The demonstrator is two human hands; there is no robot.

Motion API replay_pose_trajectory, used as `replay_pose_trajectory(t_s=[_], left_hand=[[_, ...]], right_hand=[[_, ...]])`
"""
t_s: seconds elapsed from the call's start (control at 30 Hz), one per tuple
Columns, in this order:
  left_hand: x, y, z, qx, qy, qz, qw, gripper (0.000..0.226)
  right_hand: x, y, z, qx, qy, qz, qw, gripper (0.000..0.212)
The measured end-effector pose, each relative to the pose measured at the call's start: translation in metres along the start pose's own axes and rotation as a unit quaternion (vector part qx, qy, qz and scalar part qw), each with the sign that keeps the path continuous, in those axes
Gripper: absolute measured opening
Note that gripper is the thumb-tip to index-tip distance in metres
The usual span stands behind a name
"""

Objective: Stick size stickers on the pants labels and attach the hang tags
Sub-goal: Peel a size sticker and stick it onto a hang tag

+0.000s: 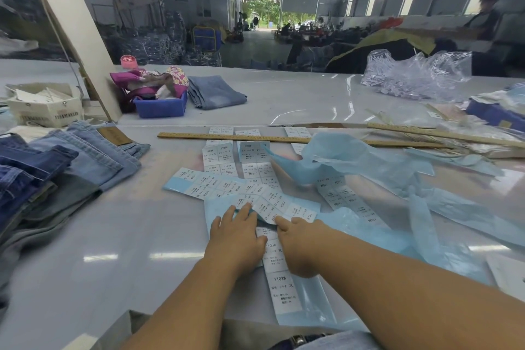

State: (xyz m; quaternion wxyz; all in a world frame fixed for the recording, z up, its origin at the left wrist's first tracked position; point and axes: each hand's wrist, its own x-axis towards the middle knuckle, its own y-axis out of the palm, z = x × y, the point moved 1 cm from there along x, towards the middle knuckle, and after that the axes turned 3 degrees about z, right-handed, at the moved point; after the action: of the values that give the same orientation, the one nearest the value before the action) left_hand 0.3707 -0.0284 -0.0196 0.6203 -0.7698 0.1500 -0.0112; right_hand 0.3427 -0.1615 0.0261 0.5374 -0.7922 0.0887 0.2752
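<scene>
The left hand (pixel 237 239) pressed flat, fingers spread, on a sticker sheet (pixel 279 278) just below the ruler (pixel 233 138). The right hand (pixel 298 244) pinched a sticker (pixel 271 209) beside it. Jeans (pixel 85 156) lay left of the ruler.

Bare table (pixel 119 236) lies open at lower left, between the stacked jeans (pixel 56 167) at the left edge and the sticker sheets (pixel 241 179) in the middle. Crumpled blue backing paper (pixel 383 179) and wooden rulers (pixel 235 138) block the right and centre.

Head-worn view — forward, down, close over table (pixel 113 236).
</scene>
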Motion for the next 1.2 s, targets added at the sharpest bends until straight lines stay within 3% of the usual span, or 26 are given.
replay_pose_trajectory(t_s=[0.13,0.23,0.3,0.4,0.43,0.5,0.57,0.77,0.83,0.9,1.0,1.03,1.1,1.17,1.2], left_hand=[[-0.002,-0.005,-0.002,-0.018,0.029,-0.047,0.998,0.062],[-0.005,-0.012,-0.01,-0.026,0.095,-0.113,0.989,0.055],[-0.01,-0.016,-0.018,-0.044,0.156,-0.156,0.974,0.056],[-0.019,-0.024,-0.029,-0.066,0.23,-0.202,0.95,0.056],[-0.022,-0.026,-0.032,-0.073,0.243,-0.213,0.944,0.054],[-0.023,-0.028,-0.036,-0.094,0.256,-0.228,0.935,0.047],[-0.021,-0.026,-0.035,-0.121,0.245,-0.24,0.931,0.041],[-0.015,-0.022,-0.016,-0.291,0.065,-0.27,0.916,0.021],[-0.013,-0.025,-0.016,-0.379,0.014,-0.274,0.884,0.007],[-0.012,-0.029,-0.015,-0.486,-0.044,-0.277,0.827,0.011],[-0.008,-0.036,-0.013,-0.698,-0.079,-0.168,0.691,0.032],[-0.007,-0.037,-0.013,-0.737,-0.076,-0.125,0.66,0.033],[-0.006,-0.035,-0.016,-0.752,-0.067,-0.082,0.651,0.02],[-0.005,-0.034,-0.015,-0.753,-0.082,-0.091,0.647,0.016],[-0.004,-0.034,-0.012,-0.764,-0.094,-0.103,0.63,0.019]], right_hand=[[0.0,-0.001,-0.003,0.023,0.027,-0.044,0.998,0.058],[0.0,-0.011,-0.008,0.087,0.064,-0.176,0.978,0.045],[0.002,-0.016,-0.009,0.142,0.079,-0.246,0.956,0.054],[0.003,-0.015,-0.01,0.18,0.105,-0.249,0.946,0.081],[0.003,-0.014,-0.012,0.188,0.115,-0.247,0.944,0.077],[0.005,-0.013,-0.018,0.208,0.116,-0.262,0.935,0.047],[0.003,-0.016,-0.021,0.226,0.106,-0.271,0.93,0.026],[0.002,-0.021,-0.017,0.31,0.052,-0.338,0.887,0.017],[0.003,-0.021,-0.017,0.34,0.027,-0.346,0.874,0.023],[0.003,-0.021,-0.017,0.367,0.007,-0.359,0.858,0.03],[0.001,-0.021,-0.015,0.382,-0.024,-0.355,0.853,0.043],[0.001,-0.021,-0.013,0.377,-0.041,-0.351,0.856,0.045],[0.002,-0.022,-0.011,0.368,-0.065,-0.346,0.861,0.048],[0.003,-0.021,-0.012,0.37,-0.065,-0.333,0.865,0.049],[0.003,-0.019,-0.013,0.364,-0.053,-0.318,0.874,0.052]])
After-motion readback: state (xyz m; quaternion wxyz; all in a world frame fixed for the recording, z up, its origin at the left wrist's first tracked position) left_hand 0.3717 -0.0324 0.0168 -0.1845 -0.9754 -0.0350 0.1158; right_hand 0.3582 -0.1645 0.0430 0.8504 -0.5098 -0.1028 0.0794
